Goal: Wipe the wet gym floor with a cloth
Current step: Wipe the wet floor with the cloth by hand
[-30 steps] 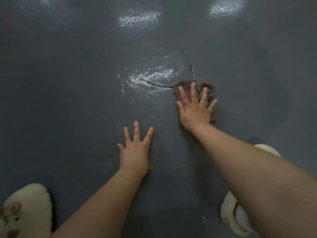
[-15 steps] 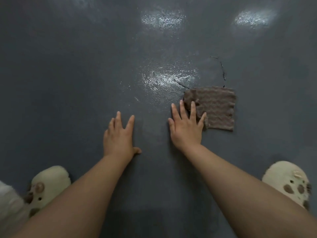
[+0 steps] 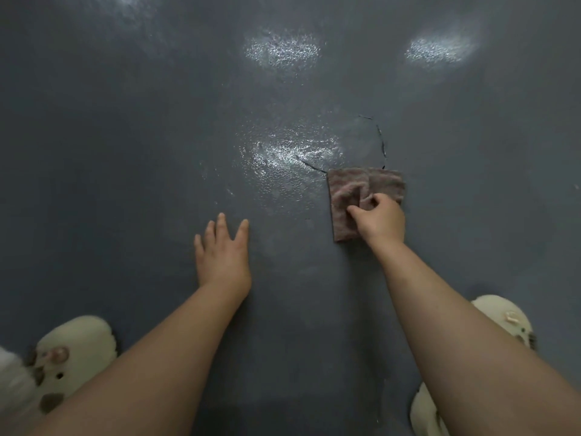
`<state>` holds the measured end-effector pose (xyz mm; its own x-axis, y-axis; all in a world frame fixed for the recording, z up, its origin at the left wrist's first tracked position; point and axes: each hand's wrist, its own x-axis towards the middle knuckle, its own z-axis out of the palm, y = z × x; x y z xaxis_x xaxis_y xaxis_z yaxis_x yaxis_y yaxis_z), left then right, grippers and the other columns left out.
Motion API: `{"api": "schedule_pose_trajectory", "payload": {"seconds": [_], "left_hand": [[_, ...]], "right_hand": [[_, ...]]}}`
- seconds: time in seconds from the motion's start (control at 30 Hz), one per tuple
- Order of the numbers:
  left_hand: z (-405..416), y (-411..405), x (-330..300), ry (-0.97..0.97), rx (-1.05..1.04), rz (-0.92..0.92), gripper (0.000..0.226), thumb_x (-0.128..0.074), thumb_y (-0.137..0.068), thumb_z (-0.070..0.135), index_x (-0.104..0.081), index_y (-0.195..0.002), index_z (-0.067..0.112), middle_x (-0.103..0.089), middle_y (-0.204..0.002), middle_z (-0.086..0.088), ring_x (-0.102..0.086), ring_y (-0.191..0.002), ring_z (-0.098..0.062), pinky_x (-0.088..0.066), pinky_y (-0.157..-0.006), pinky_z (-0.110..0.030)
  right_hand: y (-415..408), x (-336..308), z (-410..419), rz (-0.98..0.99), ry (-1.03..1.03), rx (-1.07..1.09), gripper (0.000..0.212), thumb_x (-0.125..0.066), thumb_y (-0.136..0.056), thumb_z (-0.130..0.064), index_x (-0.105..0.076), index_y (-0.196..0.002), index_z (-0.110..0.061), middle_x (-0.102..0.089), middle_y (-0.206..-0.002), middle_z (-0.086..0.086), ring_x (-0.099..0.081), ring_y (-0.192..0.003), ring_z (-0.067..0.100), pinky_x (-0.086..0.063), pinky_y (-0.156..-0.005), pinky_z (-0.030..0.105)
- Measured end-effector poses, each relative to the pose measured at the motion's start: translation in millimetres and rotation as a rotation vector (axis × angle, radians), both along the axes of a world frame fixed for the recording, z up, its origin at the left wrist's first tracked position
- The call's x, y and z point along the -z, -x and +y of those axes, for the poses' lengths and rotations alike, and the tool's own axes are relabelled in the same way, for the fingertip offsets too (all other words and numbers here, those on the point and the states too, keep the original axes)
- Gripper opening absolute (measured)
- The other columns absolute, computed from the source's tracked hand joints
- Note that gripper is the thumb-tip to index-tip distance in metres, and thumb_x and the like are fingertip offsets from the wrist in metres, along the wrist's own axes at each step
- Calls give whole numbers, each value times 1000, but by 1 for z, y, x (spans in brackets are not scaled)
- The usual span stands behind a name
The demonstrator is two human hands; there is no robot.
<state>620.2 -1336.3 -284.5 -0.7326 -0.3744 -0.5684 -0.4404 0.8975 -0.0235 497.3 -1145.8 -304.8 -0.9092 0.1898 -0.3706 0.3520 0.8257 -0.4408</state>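
R hand pinching cloth at its middle, fabric bunched up under fingers; grip closed on cloth. L hand flat on floor, fingers straight, holding nothing, prob. for support. Cloth lying on floor just right of wet patch, its upper-left corner touching thin dark curved line on floor.

To do well: better to flatten cloth before pushing, since bunched fabric takes less water. Then sweeping left across shiny area w/ even pressure, overlapping strokes. Weight to keep on L hand, as wet floor prob. slippery.

Floor dark grey, textured, w/ two light reflections further up. Cream slippers at both lower corners. Rest of room not visible.
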Motion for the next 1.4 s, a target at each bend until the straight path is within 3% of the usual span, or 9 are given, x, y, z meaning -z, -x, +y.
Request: {"api": "schedule_pose_trajectory", "payload": {"seconds": [0.07,0.27,0.47,0.57,0.67,0.87,1.03,1.2,1.4], "left_hand": [[8,5,-2,-109,-47,108,78,-60,-89,23,-11,-150,26,-4,-158,-8,-6,-145,-25,-7,-117,-38],[24,24,0,-354,-294,332,69,-61,-87,14,-27,-147,19,-26,-152,-4,-25,-138,-26,-23,-110,-34],[43,30,3,-385,-204,361,66,-65,-86,23,-34,-145,23,-32,-149,-6,-31,-134,-27,-25,-109,-35],[56,37,1,-416,168,463,60,-66,-84,19,-45,-140,25,-31,-152,-8,-29,-138,-28,-25,-110,-37],[72,42,1,-322,507,243,59,-47,-96,33,-22,-149,33,-8,-159,3,-10,-146,-20,-11,-115,-37],[55,44,4,-15,-20,-60,65,-26,-99,50,0,-152,24,9,-159,-7,2,-145,-33,-4,-114,-53],[53,51,-8,-110,-275,163,68,-43,-98,35,-7,-152,14,6,-159,-11,2,-146,-27,-3,-116,-45],[61,74,-34,-399,129,408,82,-60,-88,15,-11,-151,34,9,-159,-3,6,-146,-22,-3,-118,-37],[44,78,-60,-201,503,280,48,-59,-87,27,-48,-133,32,-14,-157,4,-1,-146,-20,2,-117,-42]], "right_hand": [[-8,-2,-8,35,60,-141,13,-69,-77,-20,-60,-70,-16,-63,-91,17,-56,-83,23,-31,-65,27],[-66,-5,-48,126,343,-720,36,-61,-79,-5,-67,-114,-4,-62,-102,14,-60,-92,27,-43,-82,27],[-56,4,-13,272,255,-350,29,-54,-76,1,-70,-101,-4,-62,-96,15,-60,-88,30,-40,-81,23],[-38,3,12,210,129,-111,34,-57,-82,-1,-65,-114,-8,-55,-111,16,-56,-101,32,-39,-88,29],[-24,3,29,156,-36,34,47,-61,-87,-15,-51,-132,-10,-45,-129,13,-43,-120,30,-32,-99,31],[-5,4,34,-54,-130,104,54,-63,-88,-31,-44,-134,-10,-50,-131,14,-45,-123,32,-37,-97,38],[2,0,32,66,136,-3,22,-63,-82,-6,-66,-102,2,-59,-110,20,-55,-104,31,-36,-83,23],[0,-34,18,-80,498,-253,16,-52,-80,10,-57,-87,-4,-53,-75,-1,-47,-73,11,-36,-61,13],[3,-85,18,-441,616,-558,30,-50,-82,12,-55,-75,-17,-53,-68,-7,-48,-57,-7,-37,-56,7]]}}
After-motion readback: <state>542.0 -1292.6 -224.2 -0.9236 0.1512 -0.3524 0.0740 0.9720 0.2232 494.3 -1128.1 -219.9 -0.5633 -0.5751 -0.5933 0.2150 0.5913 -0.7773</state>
